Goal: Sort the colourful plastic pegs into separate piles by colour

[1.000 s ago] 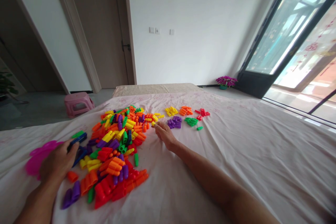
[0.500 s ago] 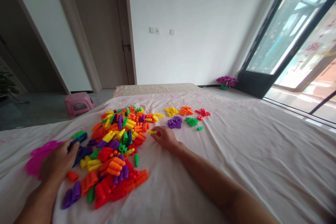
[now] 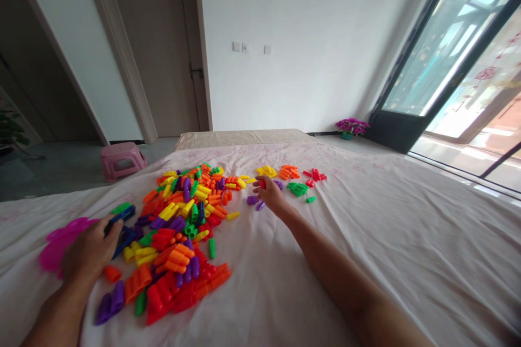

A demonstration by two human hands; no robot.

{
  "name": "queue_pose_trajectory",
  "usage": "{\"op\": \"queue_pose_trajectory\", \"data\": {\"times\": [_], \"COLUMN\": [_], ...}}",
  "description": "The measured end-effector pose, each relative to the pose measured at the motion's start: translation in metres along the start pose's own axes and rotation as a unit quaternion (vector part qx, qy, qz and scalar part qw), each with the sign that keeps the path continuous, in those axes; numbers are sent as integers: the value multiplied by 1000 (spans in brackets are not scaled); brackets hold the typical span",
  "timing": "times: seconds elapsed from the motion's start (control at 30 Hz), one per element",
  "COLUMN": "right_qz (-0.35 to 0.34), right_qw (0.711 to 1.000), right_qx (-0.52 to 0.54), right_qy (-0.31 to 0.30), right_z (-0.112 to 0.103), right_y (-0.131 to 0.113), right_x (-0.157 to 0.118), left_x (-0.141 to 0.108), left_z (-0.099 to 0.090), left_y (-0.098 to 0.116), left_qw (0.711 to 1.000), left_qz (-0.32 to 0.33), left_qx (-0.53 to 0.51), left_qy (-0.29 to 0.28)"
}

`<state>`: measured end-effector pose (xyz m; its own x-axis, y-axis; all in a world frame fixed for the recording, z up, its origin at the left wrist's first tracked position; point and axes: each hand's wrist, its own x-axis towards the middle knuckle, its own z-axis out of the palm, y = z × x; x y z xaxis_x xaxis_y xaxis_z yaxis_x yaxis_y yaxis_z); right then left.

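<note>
My right hand (image 3: 272, 193) is above the cloth near the small sorted groups, with a red plastic building piece (image 3: 262, 184) held in it and some fingertips spread. Beneath and beside it lie purple pieces (image 3: 252, 200), partly hidden by the hand. A single yellow piece (image 3: 233, 216) lies on the cloth beside the big mixed pile (image 3: 175, 227) of bullet-shaped plastic pieces. At the pile's left edge, my left hand (image 3: 91, 246) curls its thumb and fingers around a dark blue piece (image 3: 122, 216). That hand partly covers a magenta plastic item (image 3: 65, 241).
Sorted groups of yellow (image 3: 266, 171), orange (image 3: 288, 172), red (image 3: 315, 175) and green pieces (image 3: 297, 188) lie at the far middle. A pale patterned cloth (image 3: 366, 238) with wrinkles covers the surface. Beyond it stand a pink stool (image 3: 123, 161) and a flower pot (image 3: 347, 134).
My right hand has moved away and to the right, keeping the red piece. The yellow piece it held now lies on the cloth. My left hand has not visibly moved.
</note>
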<state>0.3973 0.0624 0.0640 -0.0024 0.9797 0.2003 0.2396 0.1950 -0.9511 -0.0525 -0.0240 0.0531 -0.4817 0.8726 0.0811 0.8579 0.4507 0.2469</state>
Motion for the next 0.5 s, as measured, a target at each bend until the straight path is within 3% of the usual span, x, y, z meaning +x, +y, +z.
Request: {"op": "queue_pose_trajectory", "data": {"times": [0.1, 0.2, 0.33, 0.5], "right_qz": [-7, -10, -6, 6], "right_qw": [997, 989, 971, 965], "right_qx": [3, -81, -166, -161], "right_qy": [73, 126, 169, 205], "right_z": [-23, -51, -82, -101], "right_y": [9, 12, 15, 23], "right_x": [13, 21, 29, 41], "left_x": [-1, 0, 4, 12], "left_z": [-2, -1, 3, 16], "left_y": [1, 1, -4, -15], "left_qw": [1000, 1000, 1000, 999], "left_qz": [-4, 1, 4, 24], "left_qx": [-2, -9, -21, -44], "left_qy": [-6, -14, -18, 6]}}
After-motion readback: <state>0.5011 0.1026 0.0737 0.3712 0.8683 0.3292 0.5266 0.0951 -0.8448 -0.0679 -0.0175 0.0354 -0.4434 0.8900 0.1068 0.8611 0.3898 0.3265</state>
